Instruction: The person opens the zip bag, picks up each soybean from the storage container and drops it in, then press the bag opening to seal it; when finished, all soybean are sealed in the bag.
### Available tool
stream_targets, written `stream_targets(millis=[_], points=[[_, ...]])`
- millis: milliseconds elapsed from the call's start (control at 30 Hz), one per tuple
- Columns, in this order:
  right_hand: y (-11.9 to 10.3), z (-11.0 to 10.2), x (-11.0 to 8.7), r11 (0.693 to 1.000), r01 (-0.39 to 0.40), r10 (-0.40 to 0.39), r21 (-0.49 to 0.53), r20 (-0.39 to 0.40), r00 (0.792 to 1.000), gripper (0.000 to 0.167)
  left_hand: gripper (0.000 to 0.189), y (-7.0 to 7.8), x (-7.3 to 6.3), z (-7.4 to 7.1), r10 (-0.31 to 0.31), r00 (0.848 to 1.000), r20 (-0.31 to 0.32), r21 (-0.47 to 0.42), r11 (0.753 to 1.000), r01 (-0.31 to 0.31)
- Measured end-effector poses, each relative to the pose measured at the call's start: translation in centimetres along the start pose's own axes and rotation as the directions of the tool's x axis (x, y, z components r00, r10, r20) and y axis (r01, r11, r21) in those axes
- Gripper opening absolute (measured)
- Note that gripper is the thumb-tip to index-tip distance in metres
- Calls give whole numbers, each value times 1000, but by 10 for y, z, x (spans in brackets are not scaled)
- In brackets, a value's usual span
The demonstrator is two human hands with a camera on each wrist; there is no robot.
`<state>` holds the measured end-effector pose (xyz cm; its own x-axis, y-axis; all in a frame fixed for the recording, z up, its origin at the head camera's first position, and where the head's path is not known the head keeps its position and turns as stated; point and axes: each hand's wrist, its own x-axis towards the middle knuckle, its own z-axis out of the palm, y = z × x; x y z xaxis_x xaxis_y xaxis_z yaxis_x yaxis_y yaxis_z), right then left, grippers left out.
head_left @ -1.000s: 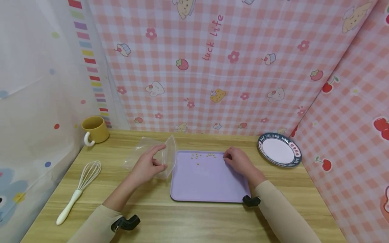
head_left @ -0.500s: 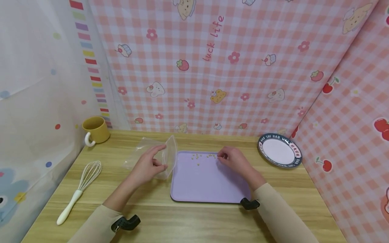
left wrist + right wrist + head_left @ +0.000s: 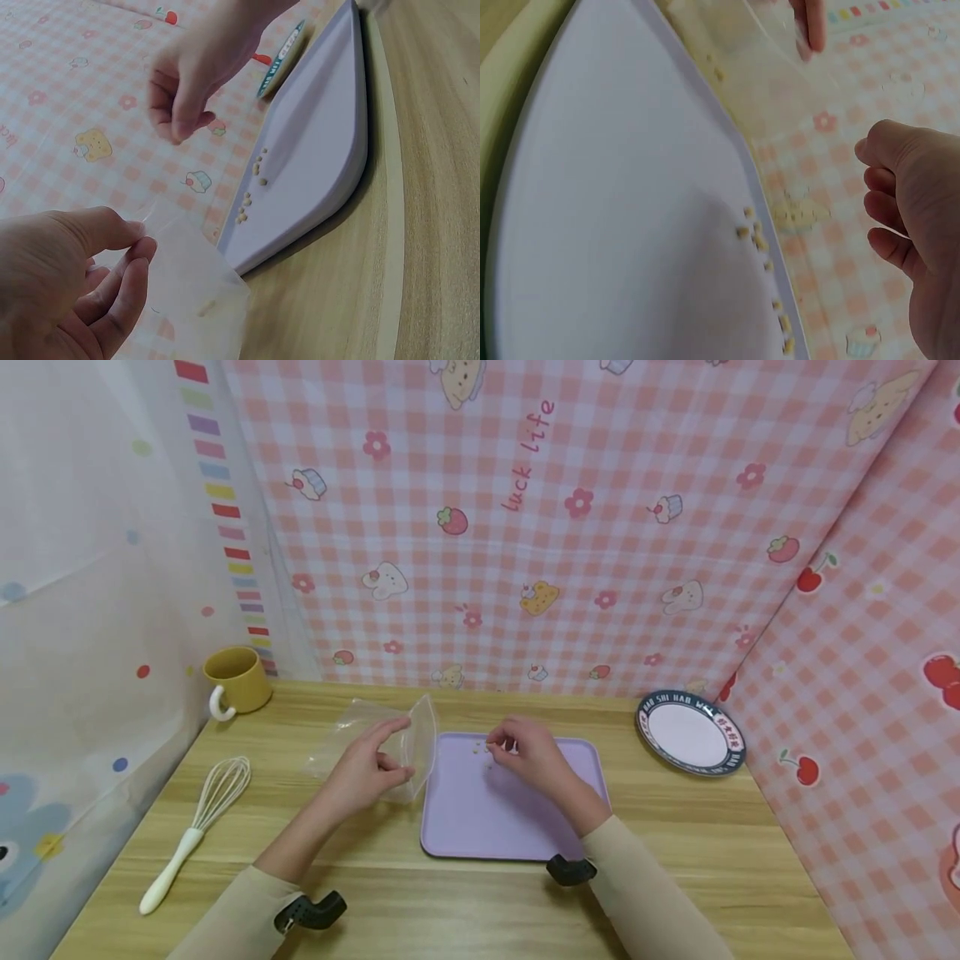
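My left hand (image 3: 362, 774) grips a clear plastic bag (image 3: 424, 739) at its mouth, left of a lilac tray (image 3: 495, 818). A few small yellowish beans show through the bag (image 3: 214, 274) in the left wrist view. Above the tray's far edge is my right hand (image 3: 534, 760), fingers curled and thumb against the index finger. A tiny yellowish bean seems pinched at its fingertips, hard to make out. Several loose beans (image 3: 759, 241) lie along the tray's far edge, partly hidden by the right hand in the head view.
A yellow mug (image 3: 236, 681) stands at the back left of the wooden table (image 3: 420, 910). In front of it lies a whisk (image 3: 197, 827) with a white handle. A dark-rimmed plate (image 3: 686, 732) leans at the back right, near the checked cloth wall (image 3: 480, 568).
My right hand has moved left from the tray's far right corner, over the beans, toward the bag. My left hand and the bag have stayed in place.
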<state>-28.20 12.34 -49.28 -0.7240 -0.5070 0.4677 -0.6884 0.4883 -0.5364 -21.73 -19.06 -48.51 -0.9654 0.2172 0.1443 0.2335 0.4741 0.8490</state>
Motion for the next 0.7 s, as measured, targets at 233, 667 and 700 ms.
stream_targets(millis=[233, 667, 700], points=[[-22, 23, 13, 996, 52, -52, 67, -11, 999, 9, 78, -3, -2, 2, 3, 1000, 8, -22, 1000, -2], [-50, 52, 45, 998, 66, -66, 10, 52, 996, 8, 81, -2, 1, 1, -4, 1000, 17, -44, 999, 4], [-51, 54, 47, 998, 64, -65, 7, 56, 996, 8, 81, -2, 1, 1, -4, 1000, 19, -48, 999, 5]])
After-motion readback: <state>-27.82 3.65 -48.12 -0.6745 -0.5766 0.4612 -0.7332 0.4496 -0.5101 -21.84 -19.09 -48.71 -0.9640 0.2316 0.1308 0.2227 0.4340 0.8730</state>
